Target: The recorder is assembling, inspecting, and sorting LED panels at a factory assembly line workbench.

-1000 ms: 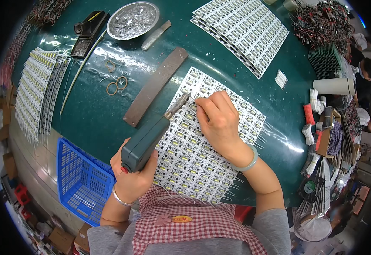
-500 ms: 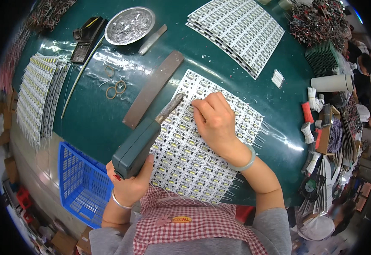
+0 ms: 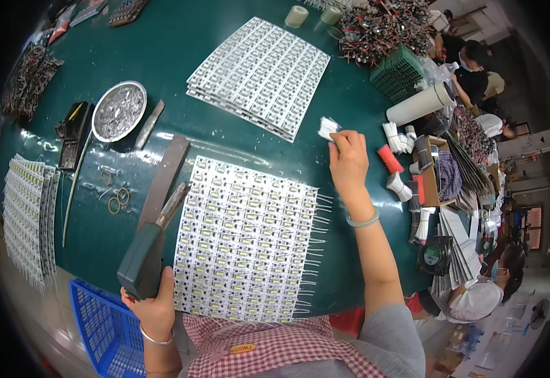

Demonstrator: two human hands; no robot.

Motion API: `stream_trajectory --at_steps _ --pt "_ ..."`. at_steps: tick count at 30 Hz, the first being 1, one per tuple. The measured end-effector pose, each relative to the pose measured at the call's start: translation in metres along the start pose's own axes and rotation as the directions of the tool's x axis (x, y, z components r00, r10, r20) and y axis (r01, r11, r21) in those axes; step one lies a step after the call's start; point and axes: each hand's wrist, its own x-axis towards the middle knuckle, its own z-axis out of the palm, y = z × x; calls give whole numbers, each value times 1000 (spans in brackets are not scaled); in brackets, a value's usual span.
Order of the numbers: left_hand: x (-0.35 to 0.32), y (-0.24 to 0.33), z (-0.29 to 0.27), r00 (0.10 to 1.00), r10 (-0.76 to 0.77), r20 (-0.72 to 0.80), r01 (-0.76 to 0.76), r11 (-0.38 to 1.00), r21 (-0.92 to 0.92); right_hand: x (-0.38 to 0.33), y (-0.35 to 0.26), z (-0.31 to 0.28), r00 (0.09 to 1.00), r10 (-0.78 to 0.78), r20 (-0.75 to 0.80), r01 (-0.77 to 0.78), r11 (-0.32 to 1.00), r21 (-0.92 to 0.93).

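A white panel of small circuit strips point(image 3: 246, 242) with wire leads along its right edge lies on the green table point(image 3: 180, 75) in front of me. My left hand point(image 3: 155, 309) grips a dark green soldering gun point(image 3: 144, 255) whose tip points up along the panel's left edge. My right hand point(image 3: 348, 157) is stretched far to the upper right, fingers on a small white bundle of parts point(image 3: 327, 128).
A second stack of white panels point(image 3: 259, 75) lies further back. A long brown bar point(image 3: 164, 183), a round metal dish point(image 3: 119, 110), rubber bands, a blue basket point(image 3: 101, 331), strip stacks at left point(image 3: 26, 214). Wire bundles, a white roll point(image 3: 421, 104) and other people at right.
My right hand left the panel and reached to the upper right, onto the white bundle. The soldering gun drew back toward the panel's lower left.
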Motion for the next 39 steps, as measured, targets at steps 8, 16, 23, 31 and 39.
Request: stream_trajectory --at_steps 8,16,23,31,39 --pt "-3 12 0 999 -36 9 36 999 29 -2 12 27 989 -143 -40 136 981 -138" --pt "-3 16 0 995 100 1 -100 990 103 5 17 33 983 -185 -11 178 958 -227" --pt "1 16 1 995 100 -12 -99 994 55 4 5 16 995 -98 -14 96 989 -110" --pt "4 19 1 996 83 30 -84 995 45 10 -142 -16 959 -264 104 128 730 671" --pt "3 16 3 998 53 16 -52 998 -35 -12 -169 13 935 -320 154 146 742 655"
